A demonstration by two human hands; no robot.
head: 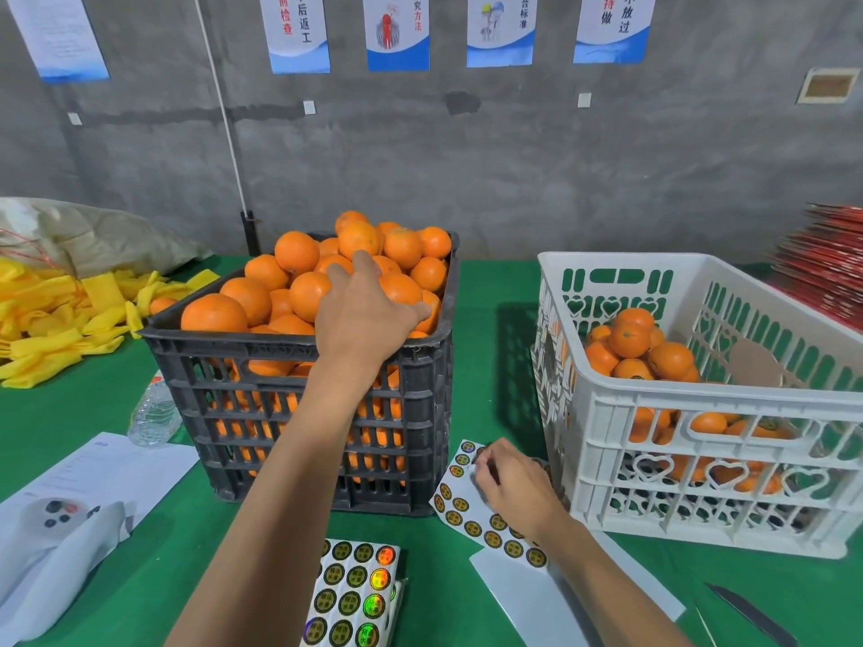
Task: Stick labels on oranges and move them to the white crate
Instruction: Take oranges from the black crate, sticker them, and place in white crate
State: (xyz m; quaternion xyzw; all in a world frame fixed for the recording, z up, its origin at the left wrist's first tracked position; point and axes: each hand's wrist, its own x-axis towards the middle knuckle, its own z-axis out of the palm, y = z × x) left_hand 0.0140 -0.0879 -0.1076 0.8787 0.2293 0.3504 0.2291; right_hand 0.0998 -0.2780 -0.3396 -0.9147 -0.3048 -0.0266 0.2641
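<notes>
Your left hand (369,310) lies spread over the heaped oranges (308,291) in the black crate (299,413), fingers curling onto one, not lifted yet. Your right hand (509,483) pinches at a label on the sticker sheet (460,502), low on the counter (93,413), just left of the white crate (700,459). Orange sits up and left of the label, so bring it down toward your right grip.

The black crate (299,394) at 12 o'clock is matt lattice plastic; the white crate (700,464) at 3 o'clock, smoother plastic. Oranges (299,252) look dimpled, faintly shiny. Sticker sheets (357,595) at 6 o'clock are glossy, holographic paper. Green cloth (70,413) is matt.
</notes>
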